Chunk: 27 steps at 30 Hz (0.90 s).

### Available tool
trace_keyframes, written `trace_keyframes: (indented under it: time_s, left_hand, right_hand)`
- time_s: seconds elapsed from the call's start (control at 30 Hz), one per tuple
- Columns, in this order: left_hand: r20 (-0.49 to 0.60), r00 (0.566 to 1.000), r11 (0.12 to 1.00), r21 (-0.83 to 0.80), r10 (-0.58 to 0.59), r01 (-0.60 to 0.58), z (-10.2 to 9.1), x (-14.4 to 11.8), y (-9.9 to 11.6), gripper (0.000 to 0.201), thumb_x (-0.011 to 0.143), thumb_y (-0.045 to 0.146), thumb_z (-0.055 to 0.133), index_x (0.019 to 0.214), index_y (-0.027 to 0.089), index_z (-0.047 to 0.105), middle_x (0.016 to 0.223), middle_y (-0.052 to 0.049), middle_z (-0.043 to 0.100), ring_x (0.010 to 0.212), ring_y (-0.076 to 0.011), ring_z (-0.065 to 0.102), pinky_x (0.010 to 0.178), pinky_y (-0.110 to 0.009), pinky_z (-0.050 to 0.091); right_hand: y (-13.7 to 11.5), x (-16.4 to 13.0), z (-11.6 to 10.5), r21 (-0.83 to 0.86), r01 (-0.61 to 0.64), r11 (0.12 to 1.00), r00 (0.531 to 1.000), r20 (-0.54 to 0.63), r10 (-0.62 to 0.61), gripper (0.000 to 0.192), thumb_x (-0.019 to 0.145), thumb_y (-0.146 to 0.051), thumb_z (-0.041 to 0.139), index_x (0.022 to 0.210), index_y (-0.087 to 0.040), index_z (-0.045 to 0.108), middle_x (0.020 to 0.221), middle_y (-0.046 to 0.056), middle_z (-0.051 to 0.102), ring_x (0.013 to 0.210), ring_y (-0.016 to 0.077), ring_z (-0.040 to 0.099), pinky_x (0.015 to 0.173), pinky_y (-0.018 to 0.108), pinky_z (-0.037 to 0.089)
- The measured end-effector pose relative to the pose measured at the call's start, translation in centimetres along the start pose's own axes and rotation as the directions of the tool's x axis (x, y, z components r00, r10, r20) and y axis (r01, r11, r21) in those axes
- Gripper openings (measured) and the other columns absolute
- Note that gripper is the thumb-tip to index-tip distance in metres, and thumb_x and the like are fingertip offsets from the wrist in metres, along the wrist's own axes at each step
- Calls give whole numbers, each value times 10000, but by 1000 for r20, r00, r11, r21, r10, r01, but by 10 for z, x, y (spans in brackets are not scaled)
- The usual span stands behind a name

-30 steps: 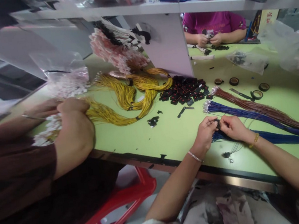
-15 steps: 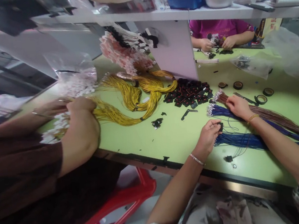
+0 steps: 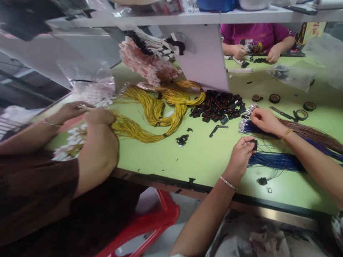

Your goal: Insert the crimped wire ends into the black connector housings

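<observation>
Holding a small black connector (image 3: 254, 145) between thumb and fingers of the left hand (image 3: 241, 155), just beside the near end of the lower blue wire bundle (image 3: 273, 159). Keeping the right hand (image 3: 263, 119) at the silver-tipped end of the brown wire bundle (image 3: 310, 129), with fingers drawn narrow; cannot tell whether gripping a wire. Between these, the upper blue wire bundle (image 3: 322, 150), partly under the right forearm. On the green surface (image 3: 207, 157), near its front edge, a second black connector (image 3: 262, 181) with thin wires and, just beside it, a small metal piece (image 3: 270, 190). Farther back, a heap of black housings (image 3: 219, 105) and, to the right, tape rolls (image 3: 300, 115). Well off to the left, yellow wire bundles (image 3: 147, 136), next to a co-worker's hand (image 3: 98, 116).
</observation>
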<state>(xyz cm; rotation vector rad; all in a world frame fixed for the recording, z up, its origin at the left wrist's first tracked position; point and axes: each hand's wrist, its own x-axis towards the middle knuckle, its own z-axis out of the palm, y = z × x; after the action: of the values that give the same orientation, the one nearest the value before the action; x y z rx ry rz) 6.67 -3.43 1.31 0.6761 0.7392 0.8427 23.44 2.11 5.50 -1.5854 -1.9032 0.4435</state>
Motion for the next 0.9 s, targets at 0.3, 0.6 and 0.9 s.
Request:
trace_keyframes:
  time_s: [0.3,0.6,0.9]
  left_hand:
    - [3,1000,987,-162,-13,14,1,3,3,210,672,146,696,866,141,617,813,-17,563,736,-94,525,651,-210,418]
    - [19,998,980,-192,-57,60,-1,3,5,156,707,119,651,855,139,605,807,-29,575,711,-103,529,660,-232,432]
    - [30,998,983,-177,-50,54,-2,4,5,148,706,121,645,850,137,614,790,-31,578,699,-106,534,650,-232,438]
  right_hand:
    - [-20,-53,-3,358,-161,920,987,40,157,157,755,-298,545,688,-161,584,566,-38,480,513,84,357,491,212,293]
    - [-15,-83,12,305,-210,929,977,32,210,150,740,-250,507,609,-177,515,528,-42,468,502,87,355,499,219,294]
    - [-20,-85,11,256,-194,947,981,29,193,134,715,-219,509,587,-181,498,530,-41,486,496,89,383,499,217,305]
